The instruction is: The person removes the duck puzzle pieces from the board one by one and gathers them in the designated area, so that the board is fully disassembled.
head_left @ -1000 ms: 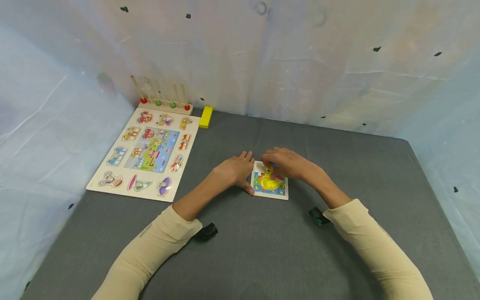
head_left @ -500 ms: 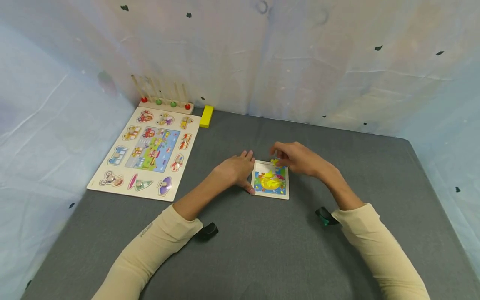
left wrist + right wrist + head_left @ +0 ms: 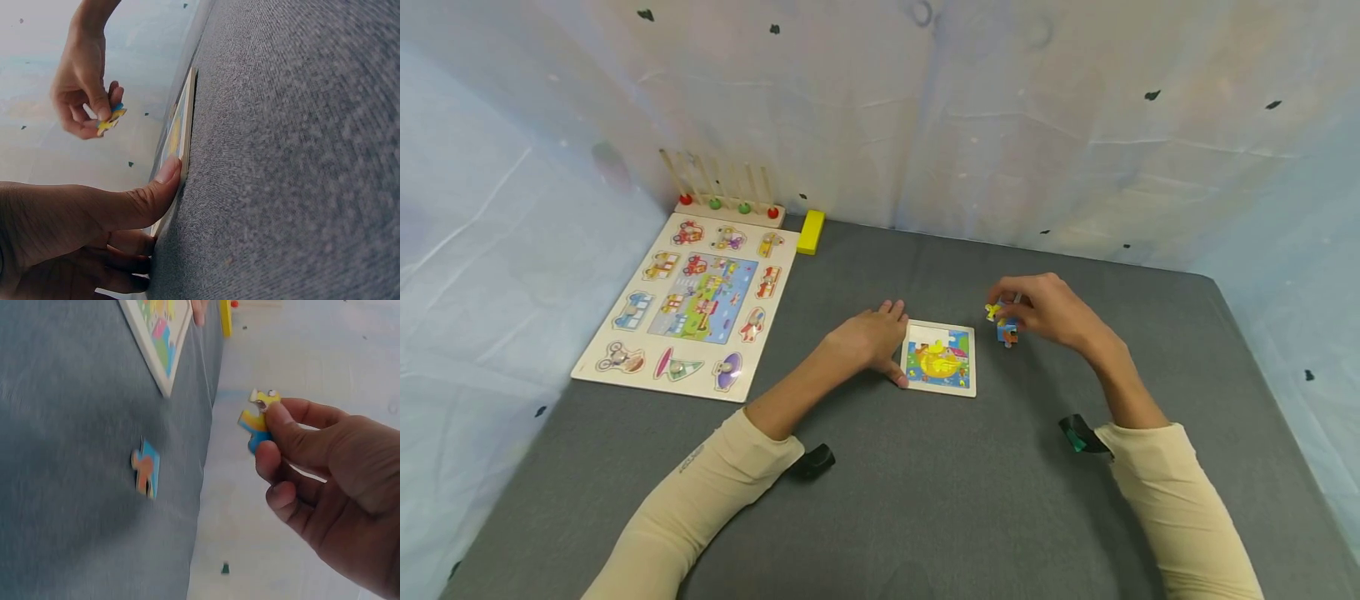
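A small square jigsaw puzzle in a pale wooden frame lies mid-table, showing a yellow bird picture. Bare wood shows at its upper left. My left hand lies at the frame's left side, fingers extended, the thumb touching the rim. Right of the puzzle, my right hand pinches a yellow and blue jigsaw piece between thumb and fingers, raised above the table. Below that hand, a second jigsaw piece, blue with brown, lies on the cloth.
On the left lies a large wooden peg puzzle board with vehicle shapes. Behind it stands a peg rack with red and green beads. Beside that is a yellow block. A pale curtain hangs along the table's back.
My right hand has lifted the yellow and blue piece off the puzzle and carried it right, baring wood at the upper left. My left hand has stayed at the frame.
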Demonstrator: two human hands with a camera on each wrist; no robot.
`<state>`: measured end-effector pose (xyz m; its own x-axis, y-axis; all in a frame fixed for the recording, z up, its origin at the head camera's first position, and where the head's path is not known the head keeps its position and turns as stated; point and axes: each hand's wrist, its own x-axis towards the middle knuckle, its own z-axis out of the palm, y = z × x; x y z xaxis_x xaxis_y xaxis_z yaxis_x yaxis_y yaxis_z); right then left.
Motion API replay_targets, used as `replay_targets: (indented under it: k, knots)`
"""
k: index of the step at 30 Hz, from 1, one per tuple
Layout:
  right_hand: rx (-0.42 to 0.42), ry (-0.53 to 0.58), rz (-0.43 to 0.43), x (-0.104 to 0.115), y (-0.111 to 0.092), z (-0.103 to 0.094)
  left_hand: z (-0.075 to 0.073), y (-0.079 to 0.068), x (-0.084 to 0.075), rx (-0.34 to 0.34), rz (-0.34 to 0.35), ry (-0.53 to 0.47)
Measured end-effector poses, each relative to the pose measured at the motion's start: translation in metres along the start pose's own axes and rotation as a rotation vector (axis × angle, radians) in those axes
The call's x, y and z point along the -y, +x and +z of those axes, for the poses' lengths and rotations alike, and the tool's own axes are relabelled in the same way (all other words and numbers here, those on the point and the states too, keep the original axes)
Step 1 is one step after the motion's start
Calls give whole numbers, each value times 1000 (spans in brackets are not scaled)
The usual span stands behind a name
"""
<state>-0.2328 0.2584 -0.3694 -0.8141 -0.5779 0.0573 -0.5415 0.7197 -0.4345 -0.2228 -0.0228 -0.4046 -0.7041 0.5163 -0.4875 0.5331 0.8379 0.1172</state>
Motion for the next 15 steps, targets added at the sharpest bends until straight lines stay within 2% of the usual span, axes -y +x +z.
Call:
replay_targets:
  k: [5, 10, 15]
  knots:
    - [28, -49, 37, -16, -12, -8, -1, 0, 0, 3, -1, 0]
    - [141, -38, 125, -32, -22, -13, -1, 0, 0, 12, -2, -1]
    - [231, -48, 138, -47, -26, -6, -1, 0, 0, 16, -5, 2]
